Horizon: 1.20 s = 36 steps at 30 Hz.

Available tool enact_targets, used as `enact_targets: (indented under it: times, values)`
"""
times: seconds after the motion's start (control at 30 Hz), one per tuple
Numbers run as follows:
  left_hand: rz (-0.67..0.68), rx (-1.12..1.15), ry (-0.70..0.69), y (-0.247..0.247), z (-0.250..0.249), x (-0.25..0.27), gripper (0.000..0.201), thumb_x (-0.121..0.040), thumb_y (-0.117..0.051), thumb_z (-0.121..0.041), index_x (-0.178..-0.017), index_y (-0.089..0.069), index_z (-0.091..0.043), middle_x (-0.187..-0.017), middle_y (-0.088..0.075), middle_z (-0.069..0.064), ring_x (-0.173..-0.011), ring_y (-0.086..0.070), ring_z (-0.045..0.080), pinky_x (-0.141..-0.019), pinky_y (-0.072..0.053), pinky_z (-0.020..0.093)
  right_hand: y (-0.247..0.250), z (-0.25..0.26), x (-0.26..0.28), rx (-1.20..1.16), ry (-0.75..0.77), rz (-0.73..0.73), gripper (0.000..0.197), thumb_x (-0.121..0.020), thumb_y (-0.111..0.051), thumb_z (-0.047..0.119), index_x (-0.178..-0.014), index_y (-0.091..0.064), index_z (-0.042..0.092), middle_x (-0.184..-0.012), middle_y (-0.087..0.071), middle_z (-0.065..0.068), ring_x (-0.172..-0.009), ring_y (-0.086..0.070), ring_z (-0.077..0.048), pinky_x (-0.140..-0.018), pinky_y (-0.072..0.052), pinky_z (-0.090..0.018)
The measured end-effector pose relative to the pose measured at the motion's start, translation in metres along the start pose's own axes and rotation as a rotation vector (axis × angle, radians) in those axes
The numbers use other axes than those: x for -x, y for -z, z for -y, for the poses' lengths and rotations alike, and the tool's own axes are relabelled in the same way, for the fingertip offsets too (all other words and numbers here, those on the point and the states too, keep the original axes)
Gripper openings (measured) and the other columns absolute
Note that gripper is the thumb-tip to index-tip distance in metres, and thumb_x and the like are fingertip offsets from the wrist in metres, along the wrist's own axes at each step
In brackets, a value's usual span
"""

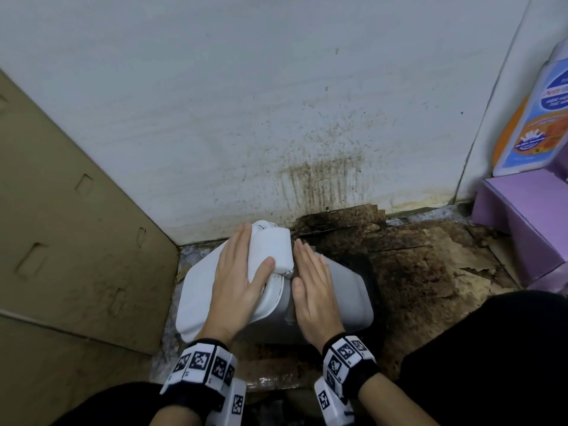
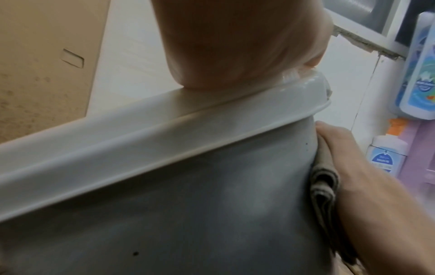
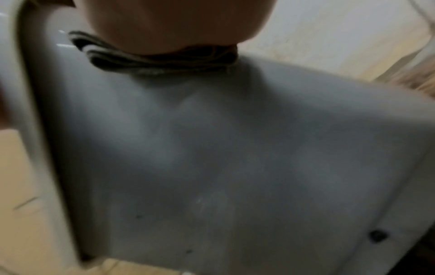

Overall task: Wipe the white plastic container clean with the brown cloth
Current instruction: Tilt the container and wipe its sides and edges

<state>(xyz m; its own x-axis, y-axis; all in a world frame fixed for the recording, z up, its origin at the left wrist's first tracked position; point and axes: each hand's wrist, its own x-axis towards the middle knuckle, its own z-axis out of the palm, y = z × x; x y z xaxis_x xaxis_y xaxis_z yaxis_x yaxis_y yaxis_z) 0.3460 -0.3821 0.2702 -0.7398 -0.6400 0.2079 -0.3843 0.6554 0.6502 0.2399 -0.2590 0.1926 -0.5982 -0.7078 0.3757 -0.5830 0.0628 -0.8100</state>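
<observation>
The white plastic container (image 1: pixel 350 290) lies on its side on the floor, its lid (image 1: pixel 196 290) facing left. My left hand (image 1: pixel 236 281) rests on the lid with fingers straight, thumb and fingers either side of the white latch (image 1: pixel 273 250). My right hand (image 1: pixel 313 287) lies flat on the container's upturned grey side. It presses the folded brown cloth (image 2: pixel 322 186) against that wall (image 2: pixel 188 204). The cloth is hidden under the palm in the head view. In the right wrist view the cloth (image 3: pixel 153 59) shows beneath the palm (image 3: pixel 176 22) on the container (image 3: pixel 212 148).
A cardboard box (image 1: pixel 61 241) stands close on the left and a stained white wall (image 1: pixel 246 103) just behind the container. Dirty, torn cardboard (image 1: pixel 415 256) covers the floor to the right. A purple box (image 1: pixel 528 216) and a detergent bottle (image 1: pixel 534 118) sit at far right.
</observation>
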Motion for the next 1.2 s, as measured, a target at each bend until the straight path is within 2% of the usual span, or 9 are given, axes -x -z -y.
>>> enact_targets:
  times: [0.23,0.4,0.5,0.73,0.83,0.9,0.97,1.13,1.2]
  values:
    - [-0.009,-0.007,0.01,0.002,0.002,0.0,0.09,-0.089,-0.023,-0.084,-0.16,-0.019,-0.03,-0.169,-0.02,-0.009,-0.155,-0.015,0.006,-0.128,-0.015,0.038,-0.019,0.023,0.001,-0.094,-0.117,-0.102,0.065,-0.104,-0.005,0.054,-0.16,-0.02,0.023,-0.167,-0.019,0.01,-0.155,-0.012,-0.003,-0.127,-0.018,-0.04]
    - [-0.013,-0.018,-0.006,0.0,0.004,-0.001,0.093,-0.089,-0.023,-0.085,-0.161,-0.021,-0.026,-0.169,-0.021,-0.008,-0.155,-0.015,0.007,-0.127,-0.016,0.039,-0.013,0.007,0.002,-0.039,-0.032,-0.105,0.058,-0.105,-0.022,0.034,-0.159,-0.027,0.014,-0.167,-0.026,0.002,-0.155,-0.021,-0.012,-0.125,-0.024,-0.04]
    - [-0.007,-0.007,0.0,0.0,0.002,-0.002,0.089,-0.091,-0.026,-0.081,-0.161,-0.021,-0.027,-0.168,-0.022,-0.007,-0.155,-0.016,0.007,-0.127,-0.016,0.039,-0.008,-0.014,0.005,-0.007,-0.006,-0.088,0.057,-0.104,-0.023,0.031,-0.159,-0.027,0.015,-0.166,-0.027,0.002,-0.154,-0.022,-0.012,-0.125,-0.023,-0.033]
    - [-0.01,0.041,0.052,0.007,0.005,-0.003,0.08,-0.092,-0.032,-0.072,-0.16,-0.021,-0.031,-0.167,-0.022,-0.012,-0.154,-0.016,0.004,-0.127,-0.016,0.04,0.002,-0.089,0.027,-0.027,-0.377,-0.02,0.061,-0.104,-0.011,0.046,-0.16,-0.02,0.023,-0.166,-0.014,0.014,-0.155,-0.01,-0.002,-0.127,-0.01,-0.029]
    - [-0.01,0.036,0.058,0.007,0.006,-0.003,0.081,-0.091,-0.031,-0.073,-0.16,-0.021,-0.032,-0.167,-0.022,-0.012,-0.153,-0.016,0.004,-0.127,-0.015,0.038,0.003,-0.1,0.026,-0.052,-0.504,0.004,0.055,-0.105,-0.016,0.036,-0.159,-0.02,0.022,-0.169,-0.015,0.005,-0.153,-0.007,-0.002,-0.123,-0.001,-0.016]
    - [-0.015,0.027,0.061,0.007,0.007,-0.004,0.082,-0.091,-0.03,-0.073,-0.16,-0.021,-0.03,-0.168,-0.022,-0.011,-0.153,-0.017,0.005,-0.127,-0.016,0.038,0.001,-0.097,0.023,-0.064,-0.528,0.008,0.059,-0.102,-0.014,0.038,-0.159,-0.019,0.021,-0.169,-0.015,0.004,-0.151,-0.005,0.001,-0.119,0.003,-0.01]
    - [-0.021,0.028,0.068,0.009,0.009,-0.003,0.081,-0.092,-0.029,-0.071,-0.16,-0.022,-0.029,-0.167,-0.023,-0.01,-0.153,-0.019,0.007,-0.126,-0.017,0.039,-0.002,-0.09,0.021,-0.07,-0.539,-0.007,0.062,-0.099,-0.013,0.038,-0.159,-0.019,0.021,-0.169,-0.015,0.004,-0.149,-0.005,0.003,-0.119,0.002,-0.012]
    - [-0.025,0.028,0.063,0.01,0.009,-0.003,0.081,-0.092,-0.029,-0.07,-0.16,-0.023,-0.028,-0.167,-0.025,-0.007,-0.152,-0.021,0.01,-0.126,-0.019,0.04,-0.007,-0.051,0.011,-0.083,-0.511,-0.053,0.066,-0.096,-0.014,0.041,-0.159,-0.02,0.023,-0.168,-0.015,0.008,-0.149,-0.006,0.005,-0.127,-0.006,-0.031]
    - [-0.024,0.013,0.057,0.009,0.008,-0.004,0.082,-0.092,-0.028,-0.072,-0.16,-0.022,-0.027,-0.168,-0.024,-0.007,-0.153,-0.02,0.01,-0.126,-0.018,0.039,-0.01,-0.023,0.005,-0.086,-0.435,-0.044,0.071,-0.092,-0.009,0.047,-0.159,-0.018,0.025,-0.167,-0.012,0.013,-0.15,-0.004,0.006,-0.127,-0.006,-0.031]
